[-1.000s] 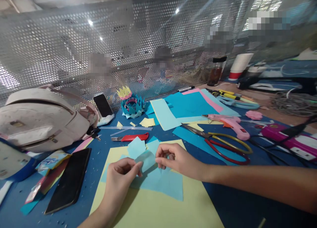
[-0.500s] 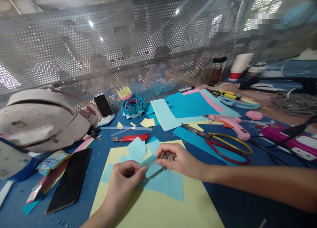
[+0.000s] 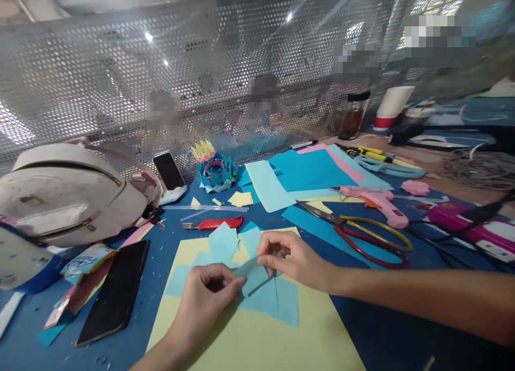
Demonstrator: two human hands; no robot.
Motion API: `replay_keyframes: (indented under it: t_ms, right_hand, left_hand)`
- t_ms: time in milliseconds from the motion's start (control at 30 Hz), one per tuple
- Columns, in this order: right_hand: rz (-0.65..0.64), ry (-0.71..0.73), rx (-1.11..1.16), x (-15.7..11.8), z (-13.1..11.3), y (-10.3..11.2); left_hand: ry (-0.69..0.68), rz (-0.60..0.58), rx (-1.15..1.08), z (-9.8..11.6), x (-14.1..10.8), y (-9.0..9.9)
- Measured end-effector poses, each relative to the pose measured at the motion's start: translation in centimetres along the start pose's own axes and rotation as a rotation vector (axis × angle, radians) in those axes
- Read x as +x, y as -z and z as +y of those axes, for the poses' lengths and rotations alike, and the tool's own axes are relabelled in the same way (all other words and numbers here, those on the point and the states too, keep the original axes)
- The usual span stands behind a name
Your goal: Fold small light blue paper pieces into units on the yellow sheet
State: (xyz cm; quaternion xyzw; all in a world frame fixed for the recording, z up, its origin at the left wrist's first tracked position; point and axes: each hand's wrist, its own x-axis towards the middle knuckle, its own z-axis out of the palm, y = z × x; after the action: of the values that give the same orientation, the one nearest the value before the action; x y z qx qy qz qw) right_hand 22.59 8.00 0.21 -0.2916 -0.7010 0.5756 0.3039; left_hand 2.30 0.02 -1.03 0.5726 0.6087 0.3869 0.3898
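Observation:
Between my two hands is a small piece of light blue paper, tilted above the sheets below. My left hand pinches its left corner between thumb and fingers. At the upper right corner, my right hand grips it with curled fingers. Several more light blue paper pieces lie under and behind the hands, one with a slit in it. They rest on a large pale yellow sheet. Just beyond them lies a red utility knife.
Scissors and a pink glue gun lie to the right, near a purple power strip. A black phone and a backpack are on the left. Behind stands a folded paper lotus before a perforated metal panel.
The held light blue paper has turned and tilted, its near edge now slanting differently. My hands have shifted slightly and still grip it; the surroundings are unchanged.

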Motion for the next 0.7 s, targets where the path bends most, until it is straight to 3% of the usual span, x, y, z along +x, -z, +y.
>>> replay_keyframes:
  t_ms: [500,700]
  right_hand:
    - [0.01,0.07,0.024,-0.11,-0.01,0.15]
    - [0.017,0.02,-0.016,-0.23,-0.2,0.17]
  left_hand:
    - [0.018,-0.016,0.012,-0.17,0.09,-0.07]
    - [0.008,-0.005,0.015,-0.27,0.01,-0.08]
